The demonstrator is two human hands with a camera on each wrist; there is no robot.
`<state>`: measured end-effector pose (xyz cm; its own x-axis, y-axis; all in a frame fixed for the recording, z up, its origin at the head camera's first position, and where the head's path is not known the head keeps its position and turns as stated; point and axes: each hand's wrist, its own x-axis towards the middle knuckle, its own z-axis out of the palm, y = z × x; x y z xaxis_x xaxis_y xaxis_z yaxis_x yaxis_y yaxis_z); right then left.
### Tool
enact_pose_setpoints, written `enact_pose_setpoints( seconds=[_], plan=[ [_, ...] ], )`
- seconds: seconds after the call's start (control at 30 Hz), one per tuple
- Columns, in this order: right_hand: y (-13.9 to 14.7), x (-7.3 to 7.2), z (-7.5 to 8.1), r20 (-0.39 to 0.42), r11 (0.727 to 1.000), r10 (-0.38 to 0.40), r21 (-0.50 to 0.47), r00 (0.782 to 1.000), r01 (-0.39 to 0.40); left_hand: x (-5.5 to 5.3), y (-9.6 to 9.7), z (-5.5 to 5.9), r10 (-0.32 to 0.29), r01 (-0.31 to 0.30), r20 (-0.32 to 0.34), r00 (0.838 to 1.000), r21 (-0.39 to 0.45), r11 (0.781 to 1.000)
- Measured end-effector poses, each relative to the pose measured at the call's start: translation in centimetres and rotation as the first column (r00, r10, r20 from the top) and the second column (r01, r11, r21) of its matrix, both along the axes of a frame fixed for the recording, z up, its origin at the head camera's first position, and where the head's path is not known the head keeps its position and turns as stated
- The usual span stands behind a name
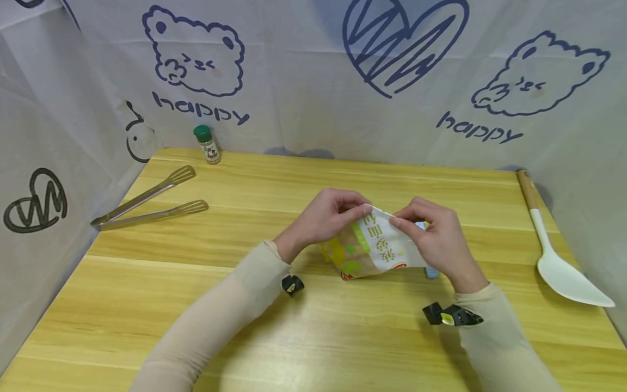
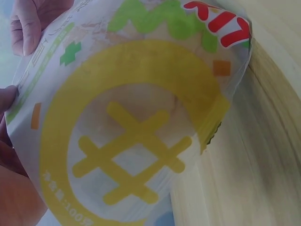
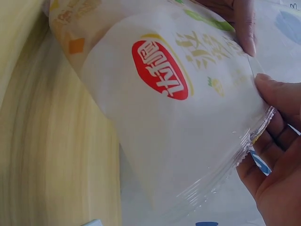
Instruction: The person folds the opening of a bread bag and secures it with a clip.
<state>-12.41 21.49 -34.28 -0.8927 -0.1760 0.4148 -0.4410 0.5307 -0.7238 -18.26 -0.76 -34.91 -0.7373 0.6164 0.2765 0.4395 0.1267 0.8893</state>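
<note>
Both the left hand (image 1: 329, 218) and right hand (image 1: 437, 234) pinch the printed packet (image 1: 379, 245) along one edge with bent fingers (image 3: 252, 174).

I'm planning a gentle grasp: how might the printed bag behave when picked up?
The printed bag likely flexes: it wrinkles at the crimped edge. That shiny edge may slip. It is probably light: the left hand and right hand merely pinch it.
</note>
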Motion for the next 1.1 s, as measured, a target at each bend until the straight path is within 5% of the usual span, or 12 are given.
enact_pose_setpoints(
  seconds=[0.53, 1.1],
  plan=[
    [0.1, 0.3, -0.2, 0.047, 1.000, 0.004, -0.027, 0.999, -0.003, 0.1, -0.2, 0.0, 0.027, -0.027, 0.053, 0.998, -0.004, 1.000],
    [1.2, 0.7, 0.8, 0.078, 0.991, 0.108, 0.069, 0.991, -0.113, 0.5, -0.5, 0.9, 0.004, -0.004, -0.006, 1.000, -0.002, 1.000]
  ],
)
